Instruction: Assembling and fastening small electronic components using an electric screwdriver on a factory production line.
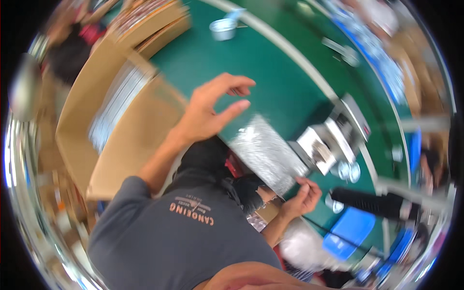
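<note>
A shiny, crinkled silvery pouch [268, 153] lies flat along the near edge of the green worktop [285, 72]. At its lower right corner, my right hand [303, 199] has finger and thumb closed together, pinching the edge there. My left hand [210, 108] hovers above the pouch's upper left end, close to a large cardboard box. Its thumb and fingers are apart, with nothing between them. Just right of the pouch stands a small white and grey machine [333, 140] with an angled front; motion blur hides its details.
The open cardboard box [140, 140] at left holds a stack of thin pale sheets [118, 106]. Beyond are a light blue tub [223, 30] and, at lower right, a blue bin [349, 233]. A black cylindrical arm [369, 202] juts in from the right. Other people work around the edges.
</note>
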Motion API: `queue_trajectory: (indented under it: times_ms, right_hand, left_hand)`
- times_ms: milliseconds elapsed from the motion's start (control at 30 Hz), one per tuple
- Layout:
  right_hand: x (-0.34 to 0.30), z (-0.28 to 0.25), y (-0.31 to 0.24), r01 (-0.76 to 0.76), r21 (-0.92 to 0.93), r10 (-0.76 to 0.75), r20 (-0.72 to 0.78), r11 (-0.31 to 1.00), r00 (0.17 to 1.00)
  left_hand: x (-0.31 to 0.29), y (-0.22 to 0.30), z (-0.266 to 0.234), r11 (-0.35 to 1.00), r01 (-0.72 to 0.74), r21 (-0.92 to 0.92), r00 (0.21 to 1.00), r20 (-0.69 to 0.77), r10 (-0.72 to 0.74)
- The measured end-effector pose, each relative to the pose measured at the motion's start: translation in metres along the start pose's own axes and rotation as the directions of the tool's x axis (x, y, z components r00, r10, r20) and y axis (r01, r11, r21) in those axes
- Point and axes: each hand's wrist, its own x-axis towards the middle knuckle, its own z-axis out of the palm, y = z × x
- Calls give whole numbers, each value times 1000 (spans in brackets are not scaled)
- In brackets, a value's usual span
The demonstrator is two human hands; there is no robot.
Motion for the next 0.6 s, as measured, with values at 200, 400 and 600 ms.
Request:
queue_trajectory:
  times_ms: [200, 400, 600]
  right_hand:
    - [6, 1, -3, 121, -158, -113, 59, 980, 992]
    - [20, -3, 1, 166, -428, -195, -25, 889, 981]
    - [21, -6, 1, 137, -531, -221, -97, 836, 971]
  left_hand:
    - [-108, -13, -257, 698, 555, 453, 805, -502, -315]
    - [-327, -118, -439, 137, 407, 903, 655, -185, -732]
    - [-331, -165, -411, -79, 882, 465, 209, -535, -818]
